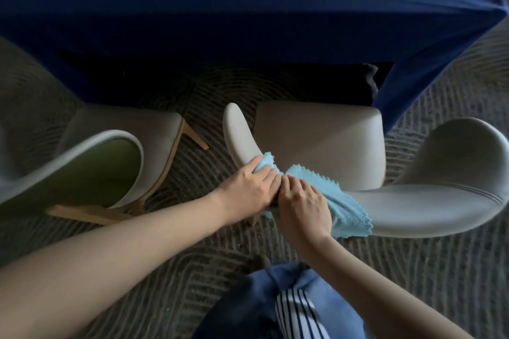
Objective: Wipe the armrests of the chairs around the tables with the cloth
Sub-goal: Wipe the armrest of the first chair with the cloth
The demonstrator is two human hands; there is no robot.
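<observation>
Both hands grip the blue cloth draped over the armrest: left hand bunching it atop, right hand just behind. Soft, limp, light, it seems; best held bunched.

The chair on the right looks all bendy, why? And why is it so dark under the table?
Head view: the wide-angle lens bends things near the edges, so the right chair looks stretched; same head view: the light is dim, with deep shadow under the table cover; the cloth in the middle looks fairly sharp.
</observation>
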